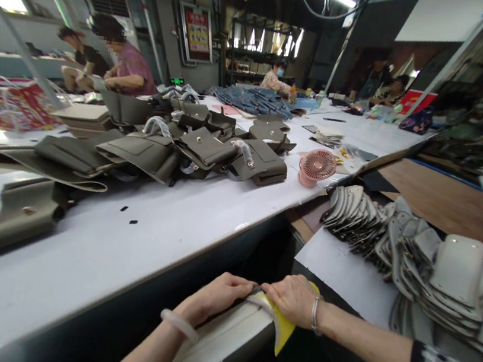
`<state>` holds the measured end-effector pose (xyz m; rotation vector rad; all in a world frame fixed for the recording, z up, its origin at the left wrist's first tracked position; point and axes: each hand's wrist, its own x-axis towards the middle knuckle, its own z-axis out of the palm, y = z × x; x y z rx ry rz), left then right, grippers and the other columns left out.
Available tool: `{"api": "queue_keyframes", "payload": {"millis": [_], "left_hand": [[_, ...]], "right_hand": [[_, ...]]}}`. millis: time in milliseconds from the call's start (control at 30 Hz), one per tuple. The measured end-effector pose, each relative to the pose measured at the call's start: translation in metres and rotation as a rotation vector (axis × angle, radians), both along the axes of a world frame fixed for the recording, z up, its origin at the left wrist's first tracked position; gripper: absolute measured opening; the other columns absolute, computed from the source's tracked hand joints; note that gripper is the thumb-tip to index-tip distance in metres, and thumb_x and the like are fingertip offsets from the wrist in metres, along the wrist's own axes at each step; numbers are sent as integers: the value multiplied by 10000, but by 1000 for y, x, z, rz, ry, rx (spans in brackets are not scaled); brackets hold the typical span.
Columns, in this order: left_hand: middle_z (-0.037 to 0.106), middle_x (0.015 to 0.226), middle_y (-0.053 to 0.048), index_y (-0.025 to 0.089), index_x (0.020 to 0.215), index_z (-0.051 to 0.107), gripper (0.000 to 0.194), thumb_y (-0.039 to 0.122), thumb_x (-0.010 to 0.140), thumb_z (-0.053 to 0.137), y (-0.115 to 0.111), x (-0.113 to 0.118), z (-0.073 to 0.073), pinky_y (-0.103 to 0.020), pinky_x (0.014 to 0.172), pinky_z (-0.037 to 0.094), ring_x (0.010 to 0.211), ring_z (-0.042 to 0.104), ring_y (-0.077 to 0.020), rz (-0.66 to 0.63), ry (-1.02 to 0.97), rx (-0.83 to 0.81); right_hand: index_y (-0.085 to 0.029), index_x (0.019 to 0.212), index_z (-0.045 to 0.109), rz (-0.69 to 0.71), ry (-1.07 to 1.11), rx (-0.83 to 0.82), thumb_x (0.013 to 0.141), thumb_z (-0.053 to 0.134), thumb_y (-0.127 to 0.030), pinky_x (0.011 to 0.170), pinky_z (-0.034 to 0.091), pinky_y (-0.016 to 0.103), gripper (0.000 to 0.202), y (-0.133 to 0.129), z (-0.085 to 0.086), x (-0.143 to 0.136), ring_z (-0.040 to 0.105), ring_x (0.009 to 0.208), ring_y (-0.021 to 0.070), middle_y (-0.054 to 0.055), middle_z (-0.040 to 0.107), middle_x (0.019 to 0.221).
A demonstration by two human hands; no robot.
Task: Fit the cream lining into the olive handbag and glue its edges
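My right hand is closed on a curved piece with a bright yellow face and a pale edge. The piece bends over the far end of a narrow, white-topped block with a dark side. Beside it, my left hand lies along the block's far edge. Its fingers are pressed together, with the tips close to my right thumb. What sits under those fingertips is mostly hidden. On the right is a heap of grey rounded flap pieces, with metal studs on some.
Grey-green bags are piled on the long white table. A pink fan stands by its edge, with blue pieces farther back. A dark gap separates this table from the right-hand worktop. Several people sit around the room.
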<state>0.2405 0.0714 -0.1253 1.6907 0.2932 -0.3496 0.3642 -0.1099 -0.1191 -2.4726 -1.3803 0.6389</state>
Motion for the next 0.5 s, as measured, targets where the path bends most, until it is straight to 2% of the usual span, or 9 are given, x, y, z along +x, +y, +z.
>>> {"api": "queue_keyframes", "payload": {"millis": [100, 167, 233, 300, 367, 433, 500], "left_hand": [[743, 1077, -101, 123, 1063, 760, 453, 434, 761, 628, 1, 6, -5, -370, 875, 491, 930, 644, -255, 31, 31, -75], [756, 1018, -101, 114, 1028, 771, 437, 412, 732, 651, 1, 9, -7, -369, 846, 502, 878, 653, -251, 33, 47, -109], [763, 951, -87, 113, 998, 779, 417, 403, 721, 663, 1, 12, -7, -359, 817, 506, 834, 652, -241, 29, 63, -125], [762, 891, -74, 116, 991, 780, 412, 414, 733, 658, 1, 13, -7, -346, 785, 506, 796, 644, -229, 20, 79, -129], [755, 860, -66, 120, 995, 778, 413, 424, 749, 646, 1, 13, -7, -331, 753, 500, 771, 633, -217, 14, 89, -128], [747, 840, -63, 118, 978, 780, 402, 420, 761, 628, 1, 14, -8, -317, 722, 490, 743, 617, -205, 8, 94, -125], [733, 804, -56, 117, 954, 782, 388, 410, 766, 612, 1, 14, -8, -305, 686, 474, 698, 591, -188, 8, 98, -114]], "right_hand": [[-194, 585, 485, -179, 310, 64, 965, 134, -641, 539, 380, 296, 684, -9, -5, 10, 517, 515, 172, 41, 508, 519], [-203, 710, 484, -292, 543, 100, 932, -2, -691, 452, 311, 258, 724, -11, -9, 15, 369, 428, 129, -30, 371, 490], [-206, 911, 498, -350, 766, 130, 888, -25, -756, 425, 271, 233, 760, -9, -11, 17, 277, 422, 110, -71, 313, 538], [-217, 1090, 470, -354, 955, 154, 832, 61, -845, 439, 291, 221, 793, -5, -12, 16, 289, 460, 103, -73, 342, 617], [-229, 1182, 440, -344, 1084, 170, 759, 228, -911, 456, 310, 213, 831, 0, -13, 13, 315, 500, 96, -66, 368, 684], [-233, 1223, 416, -350, 1141, 177, 732, 409, -873, 450, 278, 197, 807, 5, -16, 10, 295, 511, 87, -73, 344, 700], [-229, 1228, 408, -363, 1145, 169, 780, 502, -747, 435, 233, 190, 692, 8, -20, 7, 260, 502, 82, -83, 309, 685]]}}
